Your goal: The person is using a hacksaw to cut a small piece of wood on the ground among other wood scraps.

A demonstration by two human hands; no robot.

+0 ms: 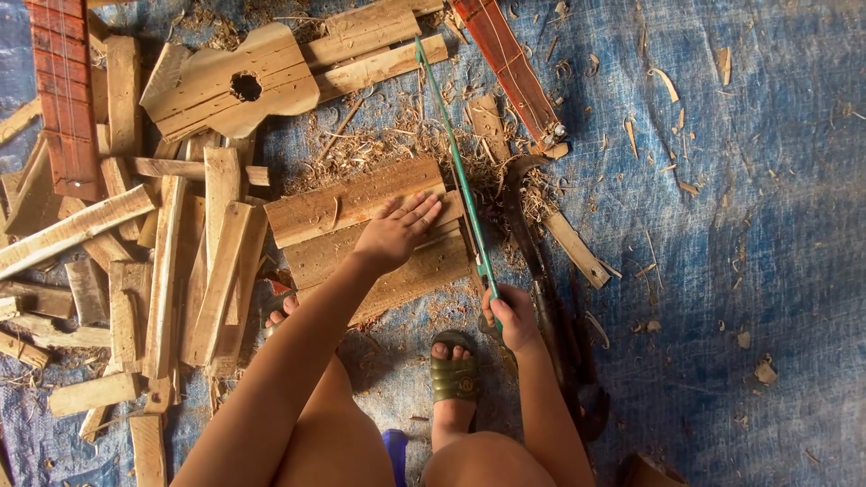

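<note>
Down on the blue tarpaulin (pixel 749 225), strewn with shavings, a stack of flat wooden boards (pixel 361 212) lies in front of the person's knees. Its long axis runs from lower left to upper right, rising slightly toward the right, with the grain along that line. The left hand (pixel 394 234) lies flat on the boards near their right end, grip released, fingers spread and pointing up and to the right. Just beside that end, a green-framed saw (pixel 456 162) stands with its long axis nearly upright in the view, leaning a little left at the top; its far tip points away from the person toward the planks above, and its near end sits in the right hand (pixel 512 317), whose grip is clenched around the saw's handle. The saw crosses the boards' right edge almost at a right angle. Two feet in green sandals (pixel 454 374) rest on the tarpaulin below the boards. To the left is a heap of offcut planks (pixel 180 271). Above it lies a guitar-shaped wooden cutout (pixel 230 81) with a round hole. Two reddish fretted necks (pixel 63 99) lie near the top, one at far left and the other angled right of the saw.
</note>
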